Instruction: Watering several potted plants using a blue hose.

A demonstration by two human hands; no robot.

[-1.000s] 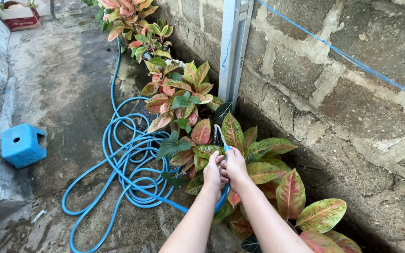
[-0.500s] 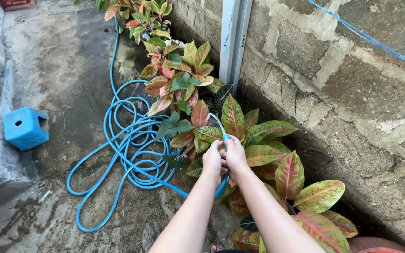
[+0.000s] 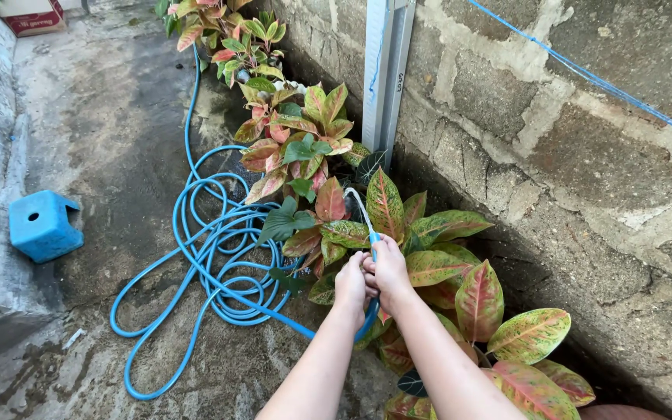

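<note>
Both hands grip the end of a blue garden hose point(image 3: 204, 257) over a row of potted plants with red, pink and green leaves point(image 3: 398, 241). My left hand point(image 3: 351, 285) and my right hand point(image 3: 389, 272) close together around the hose tip point(image 3: 374, 238). A thin stream of water arcs from the tip toward the plants further along point(image 3: 297, 140). The rest of the hose lies coiled on the wet concrete floor to the left and runs off toward the top of the view.
A rough block wall point(image 3: 569, 155) runs along the right, with a metal channel point(image 3: 386, 70) fixed upright on it and a blue cord point(image 3: 585, 74) strung across. A blue plastic block point(image 3: 40, 225) sits at the left. A cardboard box point(image 3: 29, 17) stands far back.
The view has shifted slightly; my hands stay clasped on the hose tip and the water stream keeps arcing toward the plants.
</note>
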